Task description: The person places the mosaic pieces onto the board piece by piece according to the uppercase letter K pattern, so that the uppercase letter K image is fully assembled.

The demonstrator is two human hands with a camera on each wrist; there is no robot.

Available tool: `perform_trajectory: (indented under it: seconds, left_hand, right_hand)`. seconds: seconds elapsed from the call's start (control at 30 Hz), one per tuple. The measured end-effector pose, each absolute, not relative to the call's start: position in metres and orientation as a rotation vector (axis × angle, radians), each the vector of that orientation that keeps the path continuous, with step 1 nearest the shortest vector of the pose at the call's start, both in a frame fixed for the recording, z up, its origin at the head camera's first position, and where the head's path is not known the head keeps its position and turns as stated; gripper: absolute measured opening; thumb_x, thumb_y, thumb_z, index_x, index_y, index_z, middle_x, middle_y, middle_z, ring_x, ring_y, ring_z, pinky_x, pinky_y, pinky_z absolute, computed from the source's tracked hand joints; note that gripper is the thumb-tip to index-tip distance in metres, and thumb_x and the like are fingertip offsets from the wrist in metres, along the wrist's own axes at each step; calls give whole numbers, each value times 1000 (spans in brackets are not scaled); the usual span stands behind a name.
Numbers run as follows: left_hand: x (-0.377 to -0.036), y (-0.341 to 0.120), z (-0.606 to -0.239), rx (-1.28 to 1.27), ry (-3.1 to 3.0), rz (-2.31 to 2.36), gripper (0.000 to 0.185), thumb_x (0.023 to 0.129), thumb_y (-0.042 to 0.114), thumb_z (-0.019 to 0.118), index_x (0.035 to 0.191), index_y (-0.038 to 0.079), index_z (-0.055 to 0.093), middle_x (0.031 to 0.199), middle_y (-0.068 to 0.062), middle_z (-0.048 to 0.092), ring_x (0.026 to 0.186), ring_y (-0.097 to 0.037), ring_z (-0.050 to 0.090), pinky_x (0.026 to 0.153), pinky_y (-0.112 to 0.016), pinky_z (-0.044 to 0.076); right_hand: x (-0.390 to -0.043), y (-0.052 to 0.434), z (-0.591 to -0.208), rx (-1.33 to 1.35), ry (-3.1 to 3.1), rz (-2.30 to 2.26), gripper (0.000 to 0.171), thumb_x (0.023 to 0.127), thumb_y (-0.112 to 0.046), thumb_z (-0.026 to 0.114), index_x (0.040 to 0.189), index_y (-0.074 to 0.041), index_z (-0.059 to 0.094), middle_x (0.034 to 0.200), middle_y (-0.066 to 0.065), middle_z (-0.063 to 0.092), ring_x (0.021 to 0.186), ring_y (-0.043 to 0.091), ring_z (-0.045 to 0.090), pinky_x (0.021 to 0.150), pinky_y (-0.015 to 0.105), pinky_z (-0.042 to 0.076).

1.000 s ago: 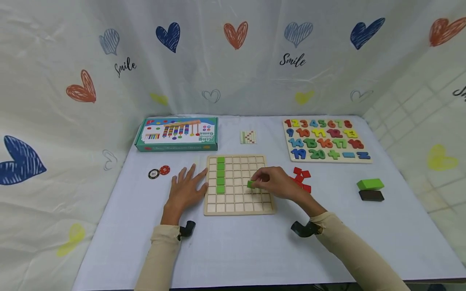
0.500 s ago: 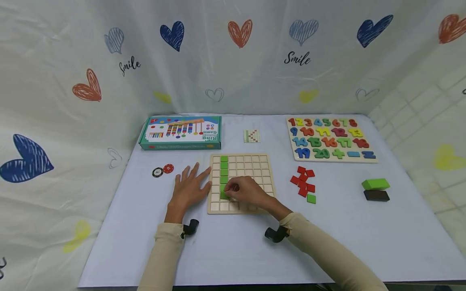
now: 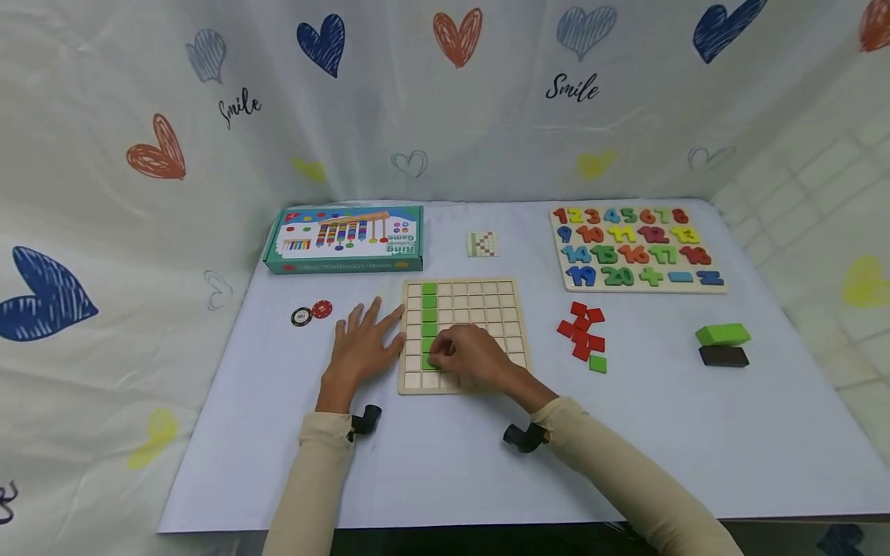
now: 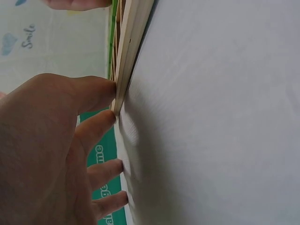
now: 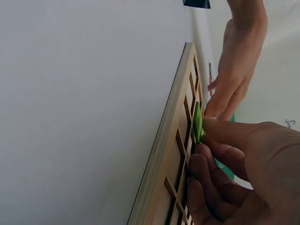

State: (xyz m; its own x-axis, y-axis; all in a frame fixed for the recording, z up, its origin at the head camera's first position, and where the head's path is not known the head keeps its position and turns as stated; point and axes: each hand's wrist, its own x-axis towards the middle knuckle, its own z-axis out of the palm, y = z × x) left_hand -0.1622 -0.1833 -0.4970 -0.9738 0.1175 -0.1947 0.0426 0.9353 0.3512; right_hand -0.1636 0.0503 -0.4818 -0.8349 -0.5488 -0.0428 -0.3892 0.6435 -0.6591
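A wooden grid board (image 3: 480, 301) lies mid-table with a column of green tiles (image 3: 429, 313) in its second column. My right hand (image 3: 464, 357) is over the board's lower left part and pinches a green tile (image 5: 198, 123) at a cell near the bottom of that column. My left hand (image 3: 363, 346) lies flat on the table, fingers spread, its fingertips (image 4: 108, 89) against the board's left edge (image 4: 131, 42). A pile of red tiles (image 3: 581, 333) with one green tile (image 3: 597, 363) sits right of the board.
A teal game box (image 3: 345, 239) stands at the back left, a number puzzle board (image 3: 636, 247) at the back right. Two chips (image 3: 310, 313) lie left of my hand. A small pattern card (image 3: 482, 244) is behind the board. Green and black blocks (image 3: 723, 344) sit far right.
My right hand carried a green tile from the board's right side to the lower end of the green column and has stayed there. The left hand has not moved.
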Motion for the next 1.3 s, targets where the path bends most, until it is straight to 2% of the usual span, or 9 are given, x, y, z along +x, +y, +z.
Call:
perform_trajectory:
  seconds: [0.2,0.43,0.83,1.07,1.3]
  left_hand:
    - [-162,-183,-496,122,2869,510,63,107,49,52,166,34,38,178,-12,17,162,-45,10,125,-74,11]
    - [-161,-183,-496,123,2877,508,62,107,49,51,166,34,37,178,-12,17,162,-45,10,125,-74,11]
    - [-159,-181,-496,137,2887,548,61,107,47,53,165,32,40,177,-14,19,162,-46,11,124,-75,12]
    - [-157,-183,-501,119,2891,546,62,107,48,53,166,32,39,178,-13,18,162,-46,10,124,-76,10]
    - [-157,-184,-501,133,2876,585,62,107,47,54,165,32,40,178,-13,16,162,-46,8,124,-76,8]
  right_hand:
    - [-160,50,-484,-823,2623,-955,14,92,-20,85,103,-12,81,89,-7,72,83,7,64,75,28,55]
    - [-157,44,-486,-920,2653,-932,14,93,-15,83,106,-11,80,94,-4,74,85,9,67,76,27,56]
    - [-154,47,-488,-1007,2649,-995,13,93,-17,85,102,-12,78,95,-2,69,81,8,63,71,23,53]
    - [-154,77,-479,-992,2552,-1210,13,94,-15,83,105,-10,77,101,-2,71,87,11,67,79,27,60]
    - [-168,138,-461,-857,2615,-1183,16,93,-9,82,108,-6,77,102,-1,75,90,14,69,84,34,63]
